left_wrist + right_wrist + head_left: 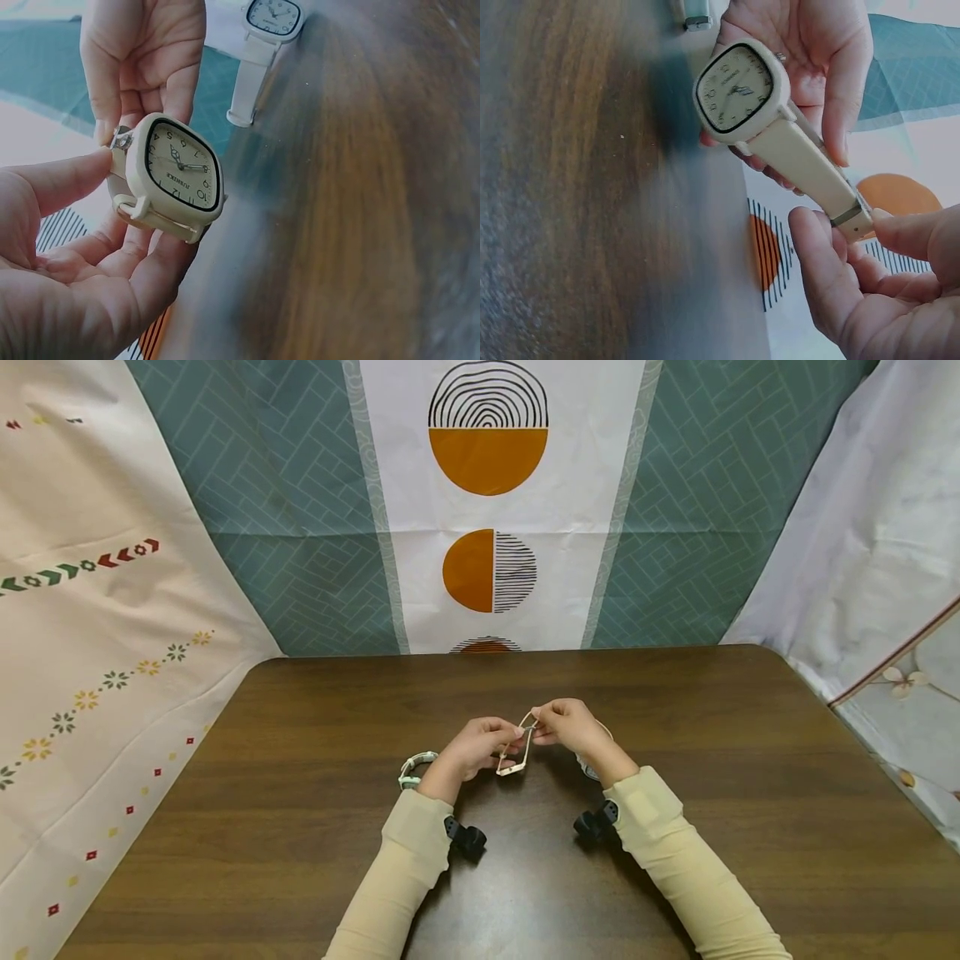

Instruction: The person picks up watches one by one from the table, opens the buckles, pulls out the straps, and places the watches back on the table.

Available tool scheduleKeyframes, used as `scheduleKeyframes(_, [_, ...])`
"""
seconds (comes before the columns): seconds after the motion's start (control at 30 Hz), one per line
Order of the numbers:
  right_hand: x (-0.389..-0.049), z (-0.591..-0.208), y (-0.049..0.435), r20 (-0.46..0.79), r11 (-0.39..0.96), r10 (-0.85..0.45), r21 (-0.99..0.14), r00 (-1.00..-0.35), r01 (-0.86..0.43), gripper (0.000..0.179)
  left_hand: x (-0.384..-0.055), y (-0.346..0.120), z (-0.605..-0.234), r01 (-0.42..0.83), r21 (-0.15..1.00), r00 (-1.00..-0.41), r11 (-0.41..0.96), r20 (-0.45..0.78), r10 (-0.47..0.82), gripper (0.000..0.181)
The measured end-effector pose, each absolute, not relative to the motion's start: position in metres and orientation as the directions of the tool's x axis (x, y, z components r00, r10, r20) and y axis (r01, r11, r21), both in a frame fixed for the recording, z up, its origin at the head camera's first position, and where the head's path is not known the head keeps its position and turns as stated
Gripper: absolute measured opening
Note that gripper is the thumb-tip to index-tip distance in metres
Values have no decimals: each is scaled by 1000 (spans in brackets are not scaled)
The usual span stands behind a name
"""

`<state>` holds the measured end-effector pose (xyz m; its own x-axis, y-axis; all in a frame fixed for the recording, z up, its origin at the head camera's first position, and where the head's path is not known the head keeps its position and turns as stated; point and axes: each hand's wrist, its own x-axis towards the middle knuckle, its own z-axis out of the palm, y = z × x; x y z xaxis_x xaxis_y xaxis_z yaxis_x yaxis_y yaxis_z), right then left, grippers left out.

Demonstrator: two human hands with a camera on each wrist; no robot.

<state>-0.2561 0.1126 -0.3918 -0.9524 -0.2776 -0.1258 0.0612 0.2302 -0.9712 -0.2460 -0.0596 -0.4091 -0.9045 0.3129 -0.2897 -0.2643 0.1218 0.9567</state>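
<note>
"What fills most of the space?"

"A brown wooden table [225, 860], with a teal-and-white hanging [300, 468] behind it, printed with orange and striped circles. Paler cloths [97, 635] hang to either side."

"And over the table?"

"Two pale yellow sleeves [408, 868], coming in from the bottom edge."

"How do the hands stand?"

"Close together, with a cream watch [180, 169] between them, raised above the middle of the table. The left hand [476, 749] holds it by the case end, fingers curved around the underside and thumb at the strap. The right hand [567, 724] pinches the strap's far end between thumb and fingers."

"Are other watches about?"

"Two. A white watch [259, 56] lies on the table just beside the right wrist, partly hidden by it in the head view. A pale green watch [411, 782] rests beside the left wrist, its band curved into a loop."

"Anything smaller?"

"A black camera [467, 841] at the left cuff and another at the right. Then the cream watch's dial, rounded-square with a dark rim and numerals, and smallest, its metal buckle [847, 214], next to the right hand's fingertips."
</note>
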Motion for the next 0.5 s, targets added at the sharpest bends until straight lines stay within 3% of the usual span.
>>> scheduleKeyframes(0.33, [-257,-394,112,-131,185,-246,-979,-961,86,31,-247,-59,-411,-240,964,-906,114,-265,329,17])
scheduleKeyframes(0.5, [-257,-391,113,-96,244,-168,-968,-981,53,32,-245,-60,-410,-221,969,-918,109,-245,312,18])
